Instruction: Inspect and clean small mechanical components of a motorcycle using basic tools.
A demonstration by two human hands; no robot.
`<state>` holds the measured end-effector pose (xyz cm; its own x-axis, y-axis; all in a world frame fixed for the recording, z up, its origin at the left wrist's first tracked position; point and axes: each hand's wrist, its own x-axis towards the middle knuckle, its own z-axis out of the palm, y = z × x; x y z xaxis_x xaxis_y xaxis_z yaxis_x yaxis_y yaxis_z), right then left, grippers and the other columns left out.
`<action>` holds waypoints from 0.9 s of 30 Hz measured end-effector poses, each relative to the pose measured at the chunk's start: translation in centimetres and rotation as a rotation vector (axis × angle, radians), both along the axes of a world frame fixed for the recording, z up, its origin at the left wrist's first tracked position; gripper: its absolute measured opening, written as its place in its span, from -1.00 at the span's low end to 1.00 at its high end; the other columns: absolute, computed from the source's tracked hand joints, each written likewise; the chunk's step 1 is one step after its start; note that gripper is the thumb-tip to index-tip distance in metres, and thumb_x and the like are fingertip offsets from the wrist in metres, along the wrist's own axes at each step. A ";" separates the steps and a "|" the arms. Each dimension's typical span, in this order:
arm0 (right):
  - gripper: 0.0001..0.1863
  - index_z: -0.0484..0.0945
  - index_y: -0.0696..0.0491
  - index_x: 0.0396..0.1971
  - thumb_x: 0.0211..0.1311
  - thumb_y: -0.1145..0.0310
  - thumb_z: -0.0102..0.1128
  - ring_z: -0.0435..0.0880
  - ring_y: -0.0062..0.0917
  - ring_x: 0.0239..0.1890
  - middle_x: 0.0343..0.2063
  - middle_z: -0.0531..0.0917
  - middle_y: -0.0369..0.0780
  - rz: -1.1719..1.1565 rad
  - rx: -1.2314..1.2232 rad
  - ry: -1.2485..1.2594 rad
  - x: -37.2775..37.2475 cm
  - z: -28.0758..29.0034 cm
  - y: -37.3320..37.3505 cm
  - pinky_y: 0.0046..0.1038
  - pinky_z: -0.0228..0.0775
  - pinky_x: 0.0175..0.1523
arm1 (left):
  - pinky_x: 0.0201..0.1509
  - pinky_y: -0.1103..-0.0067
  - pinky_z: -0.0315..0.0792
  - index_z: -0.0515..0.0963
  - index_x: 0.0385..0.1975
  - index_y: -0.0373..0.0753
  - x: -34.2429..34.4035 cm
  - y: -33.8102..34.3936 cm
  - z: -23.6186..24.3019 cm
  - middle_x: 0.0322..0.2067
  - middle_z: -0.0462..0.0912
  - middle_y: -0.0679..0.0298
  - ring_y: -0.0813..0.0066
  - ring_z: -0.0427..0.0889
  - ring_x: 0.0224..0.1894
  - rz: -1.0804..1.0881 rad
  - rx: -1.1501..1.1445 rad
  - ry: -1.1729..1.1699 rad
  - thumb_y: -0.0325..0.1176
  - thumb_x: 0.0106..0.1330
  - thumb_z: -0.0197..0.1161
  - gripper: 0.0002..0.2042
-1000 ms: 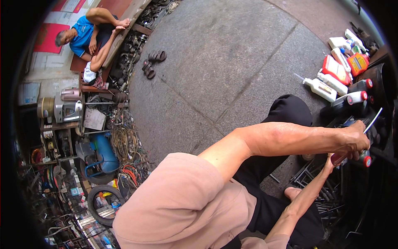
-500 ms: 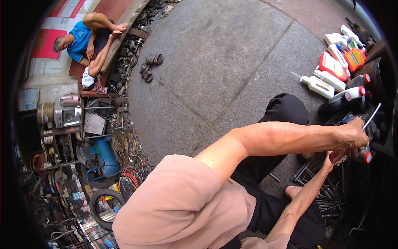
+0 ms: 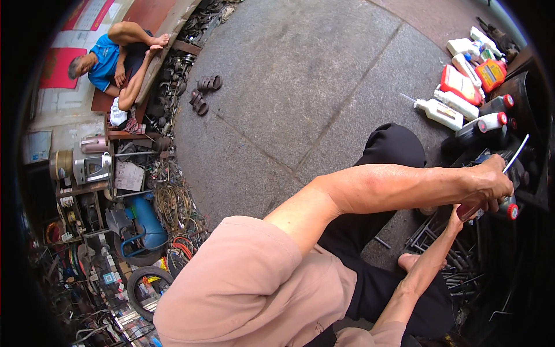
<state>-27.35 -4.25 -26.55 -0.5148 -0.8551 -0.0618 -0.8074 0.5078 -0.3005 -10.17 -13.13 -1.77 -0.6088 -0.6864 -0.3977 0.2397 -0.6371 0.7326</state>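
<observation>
My left hand [image 3: 490, 180] is closed at the far right, with fingers curled downward. A dark red, handle-like piece [image 3: 467, 211] shows under its fingers, between my two hands. A thin, pale, slightly curved rod [image 3: 516, 153] sticks up past the left hand's knuckles; whether it joins the red piece is hidden. My right hand [image 3: 455, 220] is just below, its fingers close against the red piece and partly covered by my left hand. Metal rods and tools [image 3: 457, 260] lie in a heap beneath. A dark bottle with a red cap [image 3: 511, 211] stands beside my left hand.
White and red bottles [image 3: 459, 87] lie at the upper right. A person in a blue shirt [image 3: 107, 61] reclines at the upper left. Sandals [image 3: 209, 83] rest on the grey pavement [image 3: 289, 87]. Wires [image 3: 173, 205], a tyre [image 3: 137, 286] and parts crowd the left side.
The whole view has shifted slightly, with the scene moving left and up. Both hands stay together at the red piece, and the pale rod leans a little more to the right.
</observation>
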 end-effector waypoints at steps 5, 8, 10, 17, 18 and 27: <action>-0.62 0.47 0.01 -0.05 0.21 0.11 0.12 0.47 -0.30 0.05 -0.07 0.54 -0.13 -0.009 0.005 0.006 0.0 0.1 0.3 -0.25 0.31 0.10 | -0.76 0.52 0.28 0.43 -0.54 -0.40 -0.2 0.0 -0.1 -0.67 0.48 0.14 0.37 0.50 -0.71 -0.011 -0.008 -0.049 -0.55 0.03 0.13 -0.95; -0.63 0.47 0.00 -0.06 0.22 0.12 0.11 0.48 -0.31 0.04 -0.08 0.55 -0.14 -0.014 0.005 0.008 0.0 0.2 0.3 -0.26 0.32 0.09 | -0.76 0.53 0.29 0.43 -0.51 -0.41 -0.2 0.1 0.0 -0.66 0.49 0.13 0.37 0.50 -0.71 -0.003 0.008 -0.061 -0.55 0.03 0.12 -0.93; -0.64 0.48 0.00 -0.06 0.22 0.12 0.11 0.49 -0.32 0.04 -0.08 0.55 -0.15 -0.018 0.008 0.003 0.0 0.2 0.3 -0.26 0.32 0.09 | -0.76 0.53 0.29 0.43 -0.49 -0.40 -0.1 0.2 0.1 -0.65 0.49 0.13 0.37 0.50 -0.71 -0.007 0.008 -0.029 -0.54 0.04 0.12 -0.93; -0.67 0.49 -0.01 -0.08 0.23 0.14 0.10 0.50 -0.34 0.02 -0.11 0.56 -0.16 -0.020 0.015 -0.010 0.3 0.2 0.4 -0.28 0.34 0.07 | -0.75 0.54 0.28 0.42 -0.46 -0.39 -0.1 -0.2 0.0 -0.64 0.49 0.15 0.39 0.49 -0.71 -0.071 -0.015 -0.101 -0.54 0.06 0.10 -0.93; -0.67 0.49 -0.01 -0.08 0.24 0.14 0.09 0.50 -0.34 0.02 -0.11 0.56 -0.16 -0.023 0.017 -0.009 0.4 0.2 0.5 -0.28 0.34 0.07 | -0.75 0.54 0.28 0.43 -0.46 -0.39 -0.2 -0.2 -0.1 -0.64 0.49 0.15 0.39 0.49 -0.71 -0.075 -0.019 -0.109 -0.54 0.06 0.10 -0.93; -0.71 0.51 -0.03 -0.11 0.25 0.16 0.08 0.52 -0.37 -0.01 -0.14 0.58 -0.18 -0.026 0.023 -0.010 0.8 0.4 1.1 -0.30 0.37 0.05 | -0.76 0.42 0.20 0.36 -0.40 -0.39 -0.5 -0.1 -0.7 -0.70 0.39 0.10 0.33 0.42 -0.74 -0.035 0.014 0.000 -0.61 0.04 0.11 -0.87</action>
